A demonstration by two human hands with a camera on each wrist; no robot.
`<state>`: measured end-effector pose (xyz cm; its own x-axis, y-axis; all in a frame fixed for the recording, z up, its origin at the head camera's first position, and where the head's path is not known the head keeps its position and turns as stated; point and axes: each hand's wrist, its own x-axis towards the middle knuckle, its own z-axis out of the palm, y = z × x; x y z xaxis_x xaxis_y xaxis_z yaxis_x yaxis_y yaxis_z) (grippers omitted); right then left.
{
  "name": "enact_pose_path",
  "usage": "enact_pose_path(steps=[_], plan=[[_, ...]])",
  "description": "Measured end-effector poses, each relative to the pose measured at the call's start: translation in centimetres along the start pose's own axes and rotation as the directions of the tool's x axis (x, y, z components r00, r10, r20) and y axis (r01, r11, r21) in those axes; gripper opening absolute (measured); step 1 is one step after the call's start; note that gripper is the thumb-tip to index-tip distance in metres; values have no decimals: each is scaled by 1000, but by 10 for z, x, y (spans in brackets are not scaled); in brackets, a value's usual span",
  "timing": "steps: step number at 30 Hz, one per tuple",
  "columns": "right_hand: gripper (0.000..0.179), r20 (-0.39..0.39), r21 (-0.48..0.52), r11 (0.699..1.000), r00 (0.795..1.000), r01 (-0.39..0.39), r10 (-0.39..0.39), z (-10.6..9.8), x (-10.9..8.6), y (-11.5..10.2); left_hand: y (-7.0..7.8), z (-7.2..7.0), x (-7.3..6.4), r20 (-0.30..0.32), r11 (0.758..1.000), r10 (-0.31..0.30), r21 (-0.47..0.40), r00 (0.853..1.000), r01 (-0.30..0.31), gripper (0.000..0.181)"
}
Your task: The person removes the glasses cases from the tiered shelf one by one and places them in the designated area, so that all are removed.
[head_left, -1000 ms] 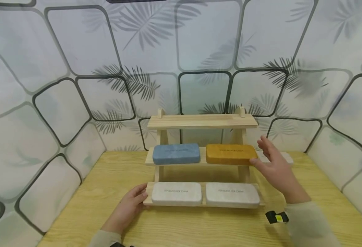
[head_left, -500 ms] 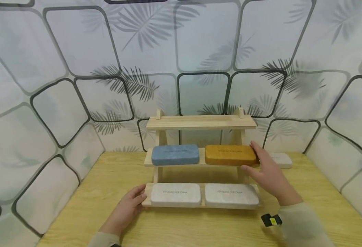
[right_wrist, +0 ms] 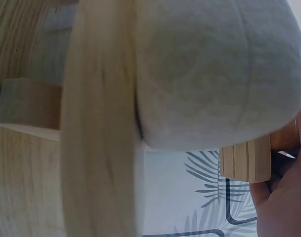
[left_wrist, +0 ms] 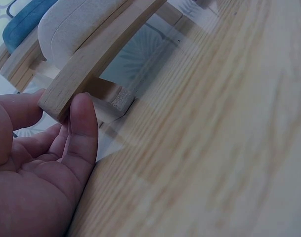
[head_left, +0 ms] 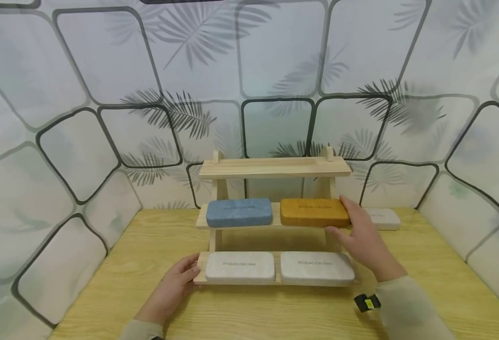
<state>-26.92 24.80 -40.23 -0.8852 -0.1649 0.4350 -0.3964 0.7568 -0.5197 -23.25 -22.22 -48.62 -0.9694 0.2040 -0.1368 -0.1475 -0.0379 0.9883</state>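
A three-tier wooden display stand (head_left: 275,166) stands on the table, its top shelf bare. My left hand (head_left: 174,285) pinches the left end of the lowest shelf; in the left wrist view its fingers (left_wrist: 82,123) lie against the board's end. At the right end of the middle shelf, my right hand (head_left: 365,241) grips the board beside an orange glasses case (head_left: 313,212), fingertips right at the case. A blue glasses case (head_left: 238,212) lies to the left on that shelf. Two white glasses cases (head_left: 240,267) lie side by side on the lowest shelf.
Another white case (head_left: 383,218) lies on the wood-grain table (head_left: 249,311), behind and right of the stand. Patterned fabric walls (head_left: 281,52) enclose the back and both sides.
My right hand has moved left and in from beside the orange case to the middle shelf's end. The left hand keeps its hold on the lowest shelf.
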Motion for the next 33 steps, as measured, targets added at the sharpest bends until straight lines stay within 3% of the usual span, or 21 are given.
enact_pose_path(steps=[22,28,33], plan=[[92,17,58,995,996,-86,85,-11,2,-13,9,0,-2,22,1000,-4,9,1000,4,58],[108,60,-24,994,992,-110,111,-7,10,-13,7,0,-2,13,1000,5,-9,1000,-5,56],[104,79,-74,992,992,-97,103,-11,10,-13,2,2,-1,24,1000,0,-30,1000,1,57]])
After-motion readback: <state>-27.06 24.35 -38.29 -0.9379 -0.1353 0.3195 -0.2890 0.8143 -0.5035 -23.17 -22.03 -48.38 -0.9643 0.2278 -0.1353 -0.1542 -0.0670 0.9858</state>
